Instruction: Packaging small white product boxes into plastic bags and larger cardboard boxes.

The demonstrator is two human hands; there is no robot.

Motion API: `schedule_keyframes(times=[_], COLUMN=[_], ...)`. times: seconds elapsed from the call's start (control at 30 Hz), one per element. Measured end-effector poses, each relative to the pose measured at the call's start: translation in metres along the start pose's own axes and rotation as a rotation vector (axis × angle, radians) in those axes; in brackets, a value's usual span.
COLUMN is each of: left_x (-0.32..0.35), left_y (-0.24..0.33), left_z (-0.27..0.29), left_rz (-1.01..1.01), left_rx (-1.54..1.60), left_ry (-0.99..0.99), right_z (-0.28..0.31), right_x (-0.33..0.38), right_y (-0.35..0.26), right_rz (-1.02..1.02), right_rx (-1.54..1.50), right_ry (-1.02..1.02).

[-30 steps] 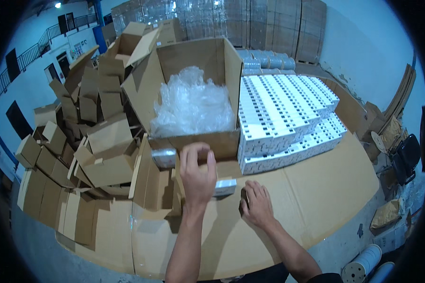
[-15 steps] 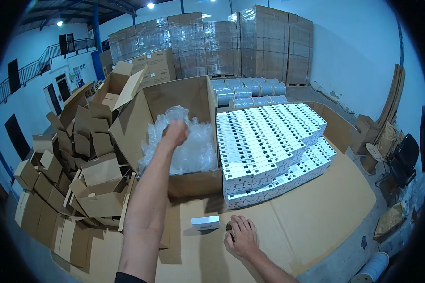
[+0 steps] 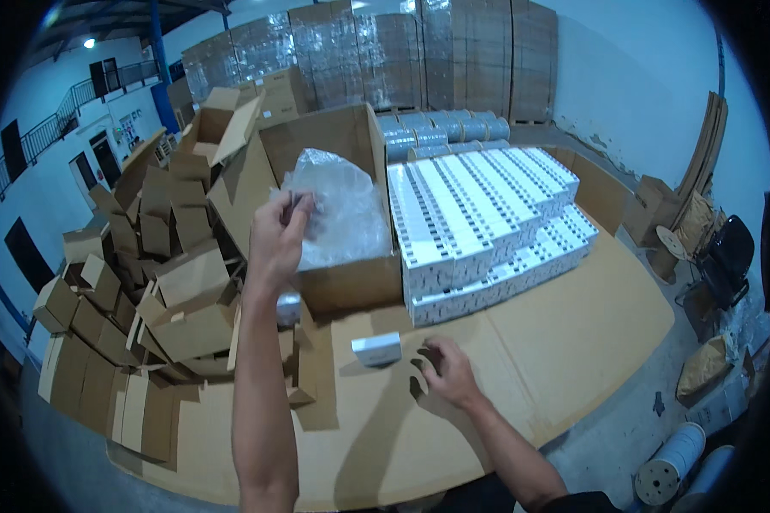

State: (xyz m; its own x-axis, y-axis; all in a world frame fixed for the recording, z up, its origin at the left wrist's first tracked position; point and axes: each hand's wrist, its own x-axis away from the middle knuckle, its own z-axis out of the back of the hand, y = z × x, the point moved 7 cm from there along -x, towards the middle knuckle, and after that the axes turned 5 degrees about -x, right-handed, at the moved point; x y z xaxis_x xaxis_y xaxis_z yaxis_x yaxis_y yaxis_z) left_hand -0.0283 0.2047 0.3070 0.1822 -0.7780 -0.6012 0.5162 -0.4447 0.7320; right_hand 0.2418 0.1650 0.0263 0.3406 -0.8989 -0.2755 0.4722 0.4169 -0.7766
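Observation:
My left hand (image 3: 280, 232) pinches the near-left edge of a clear plastic bag (image 3: 338, 201) lifted over the open cardboard carton (image 3: 351, 286). More clear plastic seems to lie in the carton below it, though the hand and bag hide part of that. A small white box (image 3: 376, 349) stands on the cardboard-covered table (image 3: 453, 436). Just right of that box hovers my right hand (image 3: 450, 369), its fingers bent and apart, holding nothing.
Long stacked rows of small white boxes (image 3: 479, 231) fill the table right of the carton. Open brown cartons (image 3: 188, 299) pile up on the left. Behind stand wrapped spools (image 3: 445, 128) and tall wrapped pallets (image 3: 479, 60). A black chair (image 3: 731, 256) is at the far right.
My left hand has drawn back toward me from inside the carton, pulling up a plastic bag. My right hand has lifted slightly from the table. The view has tilted downward.

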Motion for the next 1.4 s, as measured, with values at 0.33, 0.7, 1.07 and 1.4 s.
schedule_keyframes(times=[0.33, 0.7, 1.07, 1.4], left_x=[0.25, 0.285, 0.291, 0.296], left_y=[-0.08, -0.089, -0.132, -0.114], left_z=[-0.055, -0.069, -0.061, -0.052], left_rz=[0.51, 0.317, 0.66, 0.341], left_rx=[0.331, -0.161, 0.347, 0.382], left_ry=[-0.202, -0.172, -0.002, 0.311], right_z=[0.001, -0.044, -0.043, -0.035], right_x=[0.001, 0.037, 0.032, 0.032], right_y=[-0.082, -0.037, -0.03, -0.031], right_rz=[0.054, -0.133, -0.163, -0.212], right_rx=[-1.057, -0.688, -0.566, -0.811], right_ry=[-0.18, 0.092, -0.073, -0.153])
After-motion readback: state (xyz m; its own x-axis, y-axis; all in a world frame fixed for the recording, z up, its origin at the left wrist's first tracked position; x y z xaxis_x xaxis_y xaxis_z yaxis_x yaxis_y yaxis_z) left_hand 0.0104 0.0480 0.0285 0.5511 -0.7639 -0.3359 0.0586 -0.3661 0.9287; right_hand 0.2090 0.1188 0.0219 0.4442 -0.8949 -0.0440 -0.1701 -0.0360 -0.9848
